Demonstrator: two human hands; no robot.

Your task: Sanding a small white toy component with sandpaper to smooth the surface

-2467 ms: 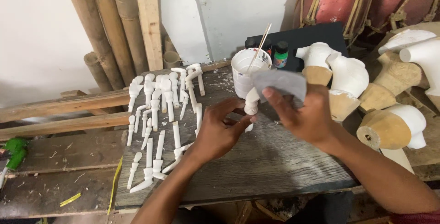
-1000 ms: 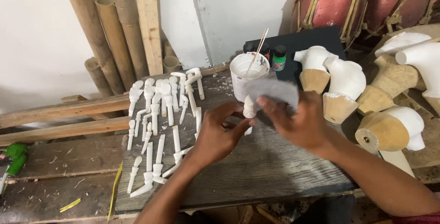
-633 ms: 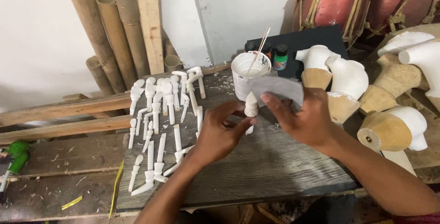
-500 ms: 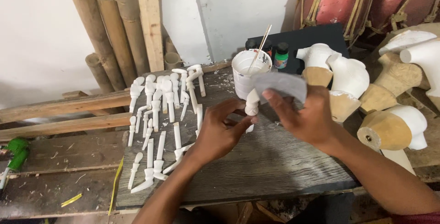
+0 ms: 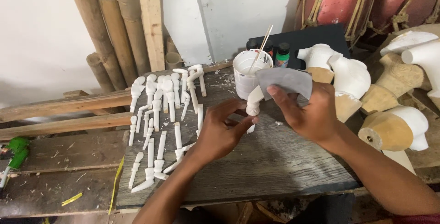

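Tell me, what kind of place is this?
Probably a small craft workshop where wooden figures get made. Rows of white-painted carved pieces lie on a rough wooden board, half-painted wooden busts stand nearby, and bamboo poles lean on the wall.

We see a grey, weathered wooden board (image 5: 275, 169) resting across dark planks (image 5: 55, 178) — on it lie rows of small white-painted carved pieces (image 5: 160, 114), a white paint cup (image 5: 245, 75) at its far edge, and scattered white flecks (image 5: 277, 123).
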